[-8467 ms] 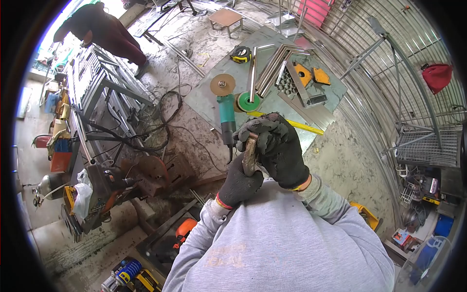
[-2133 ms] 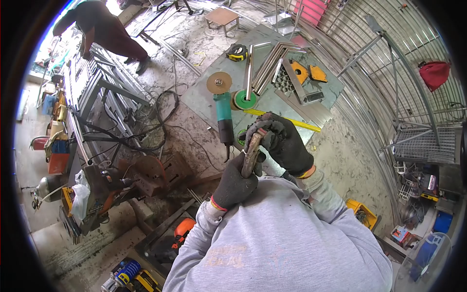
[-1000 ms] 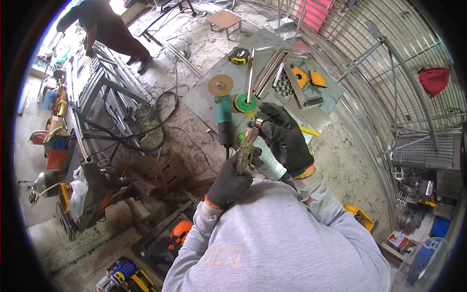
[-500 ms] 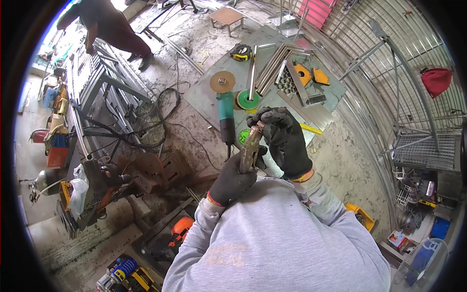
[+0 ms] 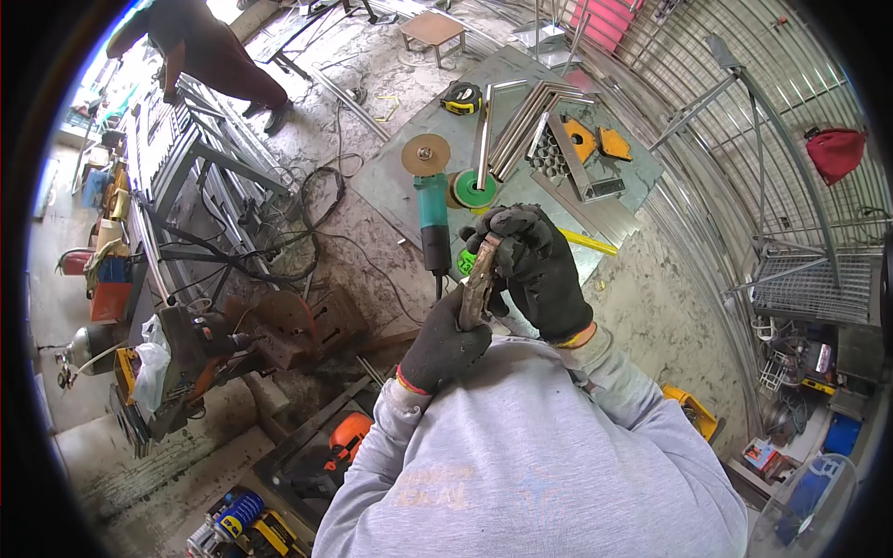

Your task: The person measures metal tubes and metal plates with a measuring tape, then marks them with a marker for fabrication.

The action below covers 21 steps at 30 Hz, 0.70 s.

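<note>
In front of the grey sweatshirt, my left hand (image 5: 445, 346), in a black glove, is closed round the lower part of a long, worn, brown-grey metal tool (image 5: 478, 286). The tool stands roughly upright; its exact kind is hard to make out. My right hand (image 5: 547, 279), gloved too, has its fingers curled at the tool's upper end, with the fingertips partly hidden. Beyond the hands, a teal angle grinder (image 5: 433, 209) with a brown disc (image 5: 425, 155) lies on a metal sheet (image 5: 391, 186), beside a green disc (image 5: 476, 191).
Bent metal tubes (image 5: 530, 126), a tape measure (image 5: 461, 99) and yellow pieces (image 5: 614, 145) lie on the sheet. A rusty cut-off machine (image 5: 284, 321) and black cables (image 5: 321, 214) are at left. Another person (image 5: 209, 56) stands at the upper left. Long tubes line the right.
My right hand has shifted slightly downward, its fingers curling nearer the tool's top. The tool has turned a little in my left hand. The other person has barely moved.
</note>
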### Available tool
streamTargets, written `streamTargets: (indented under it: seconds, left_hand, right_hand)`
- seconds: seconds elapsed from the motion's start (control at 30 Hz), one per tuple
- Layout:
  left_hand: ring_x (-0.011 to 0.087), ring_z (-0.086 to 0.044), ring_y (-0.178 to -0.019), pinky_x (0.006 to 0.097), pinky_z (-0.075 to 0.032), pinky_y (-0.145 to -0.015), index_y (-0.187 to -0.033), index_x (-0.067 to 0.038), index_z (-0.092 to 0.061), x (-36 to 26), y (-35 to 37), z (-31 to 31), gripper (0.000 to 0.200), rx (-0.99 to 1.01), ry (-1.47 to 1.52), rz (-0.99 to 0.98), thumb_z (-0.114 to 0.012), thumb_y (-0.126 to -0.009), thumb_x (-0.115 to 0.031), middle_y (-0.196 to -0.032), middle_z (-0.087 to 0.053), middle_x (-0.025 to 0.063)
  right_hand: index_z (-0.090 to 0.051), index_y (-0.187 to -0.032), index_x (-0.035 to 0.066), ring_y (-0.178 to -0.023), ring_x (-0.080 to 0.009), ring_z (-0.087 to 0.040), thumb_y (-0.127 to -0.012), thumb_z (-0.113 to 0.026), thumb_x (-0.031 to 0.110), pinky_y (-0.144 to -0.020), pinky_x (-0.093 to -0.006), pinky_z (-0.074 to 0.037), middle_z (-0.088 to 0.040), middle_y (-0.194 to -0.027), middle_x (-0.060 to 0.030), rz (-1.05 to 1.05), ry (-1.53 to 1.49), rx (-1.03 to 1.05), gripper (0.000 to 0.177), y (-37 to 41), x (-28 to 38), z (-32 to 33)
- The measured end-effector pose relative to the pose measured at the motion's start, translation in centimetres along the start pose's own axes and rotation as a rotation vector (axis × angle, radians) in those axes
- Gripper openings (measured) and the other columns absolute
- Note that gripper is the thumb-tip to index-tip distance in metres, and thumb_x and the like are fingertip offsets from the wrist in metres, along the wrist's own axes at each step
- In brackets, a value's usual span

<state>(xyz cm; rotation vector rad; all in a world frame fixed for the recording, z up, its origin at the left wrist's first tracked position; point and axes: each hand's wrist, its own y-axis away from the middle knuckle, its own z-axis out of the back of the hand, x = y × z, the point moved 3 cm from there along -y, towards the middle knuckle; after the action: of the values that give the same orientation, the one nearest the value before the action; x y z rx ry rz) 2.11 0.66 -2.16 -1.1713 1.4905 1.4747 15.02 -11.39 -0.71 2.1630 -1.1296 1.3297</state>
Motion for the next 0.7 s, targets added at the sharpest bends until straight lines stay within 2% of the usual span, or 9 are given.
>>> streamTargets:
  seconds: [0.33,0.4,0.43,0.63,0.7]
  left_hand:
    - [0.0096,-0.055,-0.075,0.029,-0.048,-0.066,-0.121,0.0,-0.063,-0.1,0.2,-0.2,0.038,-0.048,0.002,0.004,-0.062,-0.083,-0.003,-0.09,-0.061,0.0014]
    - [0.0101,-0.058,-0.085,0.0307,-0.052,-0.074,-0.115,0.002,-0.064,-0.2,0.3,-0.1,0.03,-0.056,-0.061,0.007,-0.066,-0.086,-0.005,-0.097,-0.065,0.0006]
    - [0.0101,-0.058,-0.085,0.0307,-0.052,-0.074,-0.115,0.002,-0.064,-0.3,0.3,0.0,0.03,-0.055,-0.061,0.007,-0.066,-0.086,-0.005,-0.097,-0.065,0.0006]
    - [0.0097,-0.057,-0.077,0.0316,-0.051,-0.067,-0.111,0.001,-0.065,-0.9,0.6,-0.2,0.026,-0.055,-0.027,0.049,-0.067,-0.086,-0.005,-0.09,-0.064,-0.0003]
    - [0.0094,-0.057,-0.077,0.0314,-0.051,-0.067,-0.111,0.001,-0.065,-0.9,0.6,-0.4,0.026,-0.09,-0.018,-0.038,-0.067,-0.086,-0.005,-0.09,-0.064,0.0]
  right_hand:
    - [-0.058,-0.129,0.005,-0.116,-0.0279,-0.07,-0.103,-0.071,0.024,-0.1,-0.0405,-0.058,-0.064,-0.126,-0.0099,0.041,-0.042,-0.013,0.035,0.0,0.6,-0.8]
    - [-0.058,-0.128,0.005,-0.114,-0.0275,-0.07,-0.103,-0.072,0.026,-0.098,-0.0398,-0.059,-0.065,-0.127,-0.0103,0.02,-0.053,0.017,0.035,0.0,0.5,-0.6]
    - [-0.058,-0.128,0.005,-0.114,-0.0275,-0.07,-0.103,-0.072,0.026,-0.098,-0.0398,-0.059,-0.065,-0.127,-0.0103,0.02,-0.054,0.016,0.035,0.0,0.6,-0.7]
    - [-0.058,-0.129,0.007,-0.108,-0.0254,-0.071,-0.104,-0.07,0.034,-0.093,-0.0398,-0.059,-0.068,-0.123,-0.0129,0.021,-0.03,0.054,0.038,0.1,0.7,-1.3]
    - [-0.058,-0.13,0.007,-0.104,-0.0247,-0.071,-0.105,-0.068,0.037,-0.092,-0.0397,-0.059,-0.069,-0.122,-0.0137,0.088,-0.011,0.073,0.04,0.0,1.3,-1.8]
